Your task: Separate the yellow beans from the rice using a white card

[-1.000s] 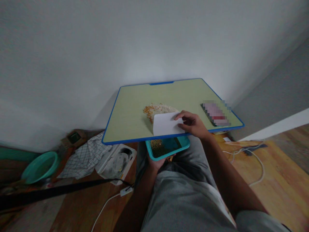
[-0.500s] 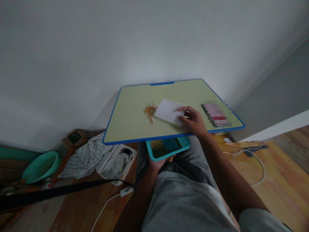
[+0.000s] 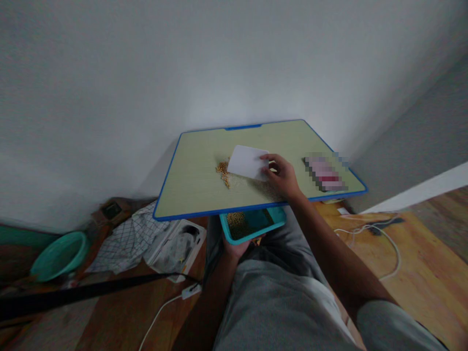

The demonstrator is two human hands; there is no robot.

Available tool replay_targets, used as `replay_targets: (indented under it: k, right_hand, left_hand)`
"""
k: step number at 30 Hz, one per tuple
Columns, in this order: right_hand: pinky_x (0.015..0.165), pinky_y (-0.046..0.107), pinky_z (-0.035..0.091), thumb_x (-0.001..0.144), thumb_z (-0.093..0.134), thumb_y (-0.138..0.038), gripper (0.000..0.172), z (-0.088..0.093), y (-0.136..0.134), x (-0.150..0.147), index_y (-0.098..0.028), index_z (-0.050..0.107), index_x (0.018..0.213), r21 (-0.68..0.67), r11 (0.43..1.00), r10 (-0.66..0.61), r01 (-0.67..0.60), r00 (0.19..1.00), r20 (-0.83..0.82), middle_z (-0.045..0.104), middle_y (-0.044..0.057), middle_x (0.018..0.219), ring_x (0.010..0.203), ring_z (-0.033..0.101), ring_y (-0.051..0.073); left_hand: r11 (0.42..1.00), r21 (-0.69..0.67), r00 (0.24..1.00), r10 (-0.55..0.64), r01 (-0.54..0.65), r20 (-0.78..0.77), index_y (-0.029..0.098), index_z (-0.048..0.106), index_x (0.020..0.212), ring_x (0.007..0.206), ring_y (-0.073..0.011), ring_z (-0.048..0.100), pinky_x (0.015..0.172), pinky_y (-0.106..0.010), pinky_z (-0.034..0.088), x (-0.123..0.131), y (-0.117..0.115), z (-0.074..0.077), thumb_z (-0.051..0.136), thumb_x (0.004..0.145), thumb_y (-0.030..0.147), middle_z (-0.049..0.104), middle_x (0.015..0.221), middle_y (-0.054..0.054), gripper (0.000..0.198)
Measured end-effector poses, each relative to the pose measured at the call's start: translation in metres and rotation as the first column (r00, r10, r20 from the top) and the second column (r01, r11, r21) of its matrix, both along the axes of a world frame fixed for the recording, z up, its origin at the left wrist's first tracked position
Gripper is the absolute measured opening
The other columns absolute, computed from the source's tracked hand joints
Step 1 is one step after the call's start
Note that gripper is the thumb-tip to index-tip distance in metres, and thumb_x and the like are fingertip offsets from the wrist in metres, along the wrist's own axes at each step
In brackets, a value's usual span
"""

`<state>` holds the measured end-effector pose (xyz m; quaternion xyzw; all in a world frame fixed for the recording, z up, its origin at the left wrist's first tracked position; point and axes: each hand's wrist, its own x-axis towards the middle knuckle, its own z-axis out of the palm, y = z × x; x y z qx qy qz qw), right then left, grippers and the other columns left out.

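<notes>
My right hand [image 3: 281,175] rests on the pale green tabletop [image 3: 193,187] and pinches the right edge of a white card [image 3: 247,162]. The card lies flat, its left edge against a small patch of soybeans [image 3: 223,172]. A thin scatter of pale grains [image 3: 243,184] spreads below the card. Under the table's front edge, my left hand [image 3: 236,249] holds a teal plastic tray [image 3: 256,223] with soybeans [image 3: 237,223] in its left part. The table hides the tray's far side.
A pixelated phone-like object [image 3: 323,173] lies at the table's right. A white wall rises behind. My grey-clad legs lie below. On the wooden floor are a teal basin [image 3: 60,256], a checked cloth [image 3: 127,246], a white box [image 3: 177,248], a black strap [image 3: 91,292] and white cables [image 3: 383,243].
The card and my right hand have slid left and up the tabletop, reaching the soybeans. The pale heap seen a second ago is now a thin scatter. The tray has barely moved.
</notes>
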<state>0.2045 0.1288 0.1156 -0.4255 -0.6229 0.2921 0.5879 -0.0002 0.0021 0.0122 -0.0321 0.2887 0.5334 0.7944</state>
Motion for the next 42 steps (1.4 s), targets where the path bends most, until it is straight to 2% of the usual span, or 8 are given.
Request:
replay_targets:
  k: [5, 11, 17, 20, 24, 30, 36, 42]
  right_hand:
    - [0.075, 0.033, 0.062, 0.09, 0.072, -0.028, 0.035, 0.001, -0.004, 0.001, -0.025, 0.074, 0.124, 0.024, 1.0, 0.016, -0.016, 0.999, 0.032, 0.077, 0.01, 0.128, 0.09, 0.071, 0.019]
    - [0.078, 0.034, 0.064, 0.089, 0.072, -0.029, 0.035, 0.001, -0.004, -0.001, -0.025, 0.076, 0.124, 0.026, 0.999, 0.033, -0.033, 0.999, 0.026, 0.078, 0.01, 0.128, 0.09, 0.072, 0.019]
    - [0.077, 0.034, 0.064, 0.091, 0.071, -0.028, 0.034, 0.001, -0.006, 0.0, -0.024, 0.077, 0.124, 0.017, 0.997, 0.07, -0.07, 0.997, 0.043, 0.078, 0.01, 0.127, 0.088, 0.072, 0.019]
    - [0.075, 0.033, 0.064, 0.091, 0.071, -0.029, 0.034, 0.001, -0.006, 0.0, -0.024, 0.076, 0.124, 0.007, 0.997, 0.078, -0.078, 0.997, 0.017, 0.078, 0.011, 0.128, 0.089, 0.072, 0.019]
    - [0.075, 0.034, 0.064, 0.09, 0.073, -0.029, 0.035, 0.001, -0.006, -0.001, -0.024, 0.077, 0.124, 0.012, 0.997, 0.082, -0.082, 0.996, 0.022, 0.077, 0.011, 0.127, 0.089, 0.072, 0.019]
    - [0.075, 0.034, 0.064, 0.09, 0.071, -0.027, 0.035, 0.003, -0.008, -0.001, -0.024, 0.077, 0.124, -0.007, 0.996, 0.094, -0.094, 0.994, 0.057, 0.078, 0.01, 0.125, 0.088, 0.072, 0.019]
    - [0.077, 0.036, 0.065, 0.093, 0.069, -0.027, 0.034, 0.004, -0.008, -0.002, -0.024, 0.076, 0.126, 0.021, 0.997, 0.066, -0.068, 0.996, 0.065, 0.077, 0.012, 0.13, 0.092, 0.073, 0.021]
    - [0.08, 0.036, 0.066, 0.092, 0.068, -0.025, 0.043, 0.003, -0.005, -0.003, -0.024, 0.076, 0.133, 0.025, 0.996, 0.083, -0.086, 0.991, 0.107, 0.075, 0.012, 0.133, 0.096, 0.073, 0.021]
  left_hand:
    - [1.0, 0.018, 1.0, -0.012, 0.012, -0.01, 0.022, 0.09, 0.111, 0.176, -0.0371, 0.021, 0.135, -0.083, 0.009, 0.0, 0.0, 0.0, 0.022, 0.112, 0.057, 0.077, 0.142, -0.018, 0.077]
    - [1.0, 0.013, 1.0, -0.018, 0.019, -0.013, 0.024, 0.09, 0.112, 0.176, -0.0355, 0.022, 0.136, -0.081, 0.009, -0.001, -0.001, -0.005, 0.025, 0.112, 0.058, 0.067, 0.158, -0.014, 0.073]
    - [0.999, -0.041, 1.0, 0.029, -0.029, -0.006, 0.019, 0.089, 0.109, 0.171, -0.0457, 0.031, 0.132, -0.087, 0.013, 0.001, -0.001, 0.008, 0.033, 0.111, 0.057, 0.057, 0.168, -0.017, 0.068]
    - [0.998, -0.066, 1.0, 0.017, -0.017, 0.001, 0.016, 0.088, 0.109, 0.172, -0.042, 0.031, 0.133, -0.085, 0.011, 0.003, -0.001, 0.014, 0.026, 0.112, 0.057, 0.062, 0.163, -0.02, 0.074]
    - [0.996, -0.077, 0.999, 0.038, -0.039, -0.006, 0.019, 0.088, 0.107, 0.172, -0.0392, 0.032, 0.136, -0.081, 0.012, 0.003, 0.0, 0.017, 0.029, 0.112, 0.056, 0.066, 0.16, -0.016, 0.07]
    - [1.0, -0.016, 1.0, 0.018, -0.018, -0.002, 0.02, 0.089, 0.11, 0.171, -0.0458, 0.033, 0.127, -0.091, 0.011, 0.001, -0.001, 0.003, 0.027, 0.111, 0.059, 0.064, 0.16, -0.021, 0.073]
    - [0.998, 0.058, 1.0, -0.015, 0.016, -0.01, 0.022, 0.088, 0.118, 0.172, -0.0451, 0.03, 0.126, -0.091, 0.015, -0.002, 0.0, -0.017, 0.031, 0.111, 0.058, 0.061, 0.164, -0.021, 0.067]
    - [1.0, -0.023, 1.0, -0.003, 0.004, 0.017, 0.02, 0.088, 0.111, 0.174, -0.0417, 0.026, 0.13, -0.088, 0.007, -0.001, 0.0, 0.0, 0.026, 0.112, 0.056, 0.066, 0.16, -0.018, 0.072]
